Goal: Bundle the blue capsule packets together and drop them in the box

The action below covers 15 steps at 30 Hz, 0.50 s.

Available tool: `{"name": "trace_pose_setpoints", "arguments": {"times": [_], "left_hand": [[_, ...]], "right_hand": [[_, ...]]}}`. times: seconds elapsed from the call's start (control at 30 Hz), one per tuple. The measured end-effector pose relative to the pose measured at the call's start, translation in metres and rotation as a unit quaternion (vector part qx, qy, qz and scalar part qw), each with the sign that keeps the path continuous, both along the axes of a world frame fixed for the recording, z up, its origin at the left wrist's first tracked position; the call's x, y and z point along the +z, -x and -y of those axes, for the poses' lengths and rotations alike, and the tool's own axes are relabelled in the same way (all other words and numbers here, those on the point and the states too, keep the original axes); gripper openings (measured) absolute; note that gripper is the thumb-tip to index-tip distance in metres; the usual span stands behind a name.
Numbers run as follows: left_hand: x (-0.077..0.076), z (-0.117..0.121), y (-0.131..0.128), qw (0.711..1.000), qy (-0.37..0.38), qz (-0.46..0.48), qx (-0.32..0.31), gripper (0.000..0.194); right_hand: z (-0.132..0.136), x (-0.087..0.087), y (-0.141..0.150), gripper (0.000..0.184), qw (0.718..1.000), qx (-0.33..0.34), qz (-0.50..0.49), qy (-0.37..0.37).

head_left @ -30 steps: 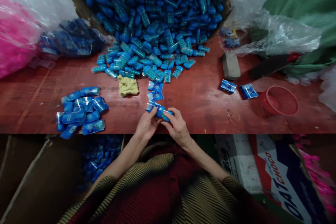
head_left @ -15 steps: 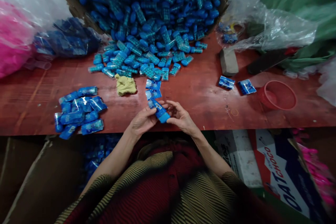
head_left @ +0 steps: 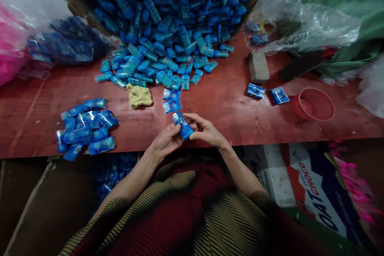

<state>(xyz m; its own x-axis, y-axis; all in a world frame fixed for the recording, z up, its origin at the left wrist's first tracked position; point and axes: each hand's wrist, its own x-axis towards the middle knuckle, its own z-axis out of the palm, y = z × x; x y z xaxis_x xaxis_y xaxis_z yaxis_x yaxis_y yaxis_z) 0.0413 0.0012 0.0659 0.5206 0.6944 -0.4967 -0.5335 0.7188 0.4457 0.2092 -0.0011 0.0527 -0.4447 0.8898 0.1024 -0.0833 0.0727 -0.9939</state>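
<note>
Table [head_left: 234, 120]: red-brown; loose tubes [head_left: 132, 66] heaped at far side, perhaps for reach.
Wrapped tube [head_left: 183, 126]: between both hands, above the near edge.
Left hand [head_left: 166, 139]: thumb and fingers pinching its side, seemingly to steady it.
Right hand [head_left: 208, 132]: thumb touching its lower end, fingers arched; grip unclear.
Flat sleeves [head_left: 172, 106]: two, just beyond, likely kept handy.

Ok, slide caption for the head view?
Left hand holding a blue container, right hand at its end, more containers heaped beyond on the red table.
</note>
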Motion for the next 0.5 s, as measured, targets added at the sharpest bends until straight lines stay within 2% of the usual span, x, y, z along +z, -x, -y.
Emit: {"name": "trace_pose_setpoints", "arguments": {"times": [0.23,0.37,0.5], "left_hand": [[-0.004,0.015,-0.013,0.996,-0.012,-0.028,0.078,0.019],[-0.002,0.018,-0.017,0.995,-0.018,-0.039,0.093,0.024],[0.003,0.017,-0.019,0.993,-0.01,-0.046,0.108,0.02]], "right_hand": [[0.006,-0.01,0.004,0.059,0.998,-0.031,-0.023,0.047],[0.01,-0.016,0.009,0.062,0.994,-0.06,-0.042,0.077],[0.007,-0.02,0.012,0.068,0.987,-0.085,-0.081,0.11]]}}
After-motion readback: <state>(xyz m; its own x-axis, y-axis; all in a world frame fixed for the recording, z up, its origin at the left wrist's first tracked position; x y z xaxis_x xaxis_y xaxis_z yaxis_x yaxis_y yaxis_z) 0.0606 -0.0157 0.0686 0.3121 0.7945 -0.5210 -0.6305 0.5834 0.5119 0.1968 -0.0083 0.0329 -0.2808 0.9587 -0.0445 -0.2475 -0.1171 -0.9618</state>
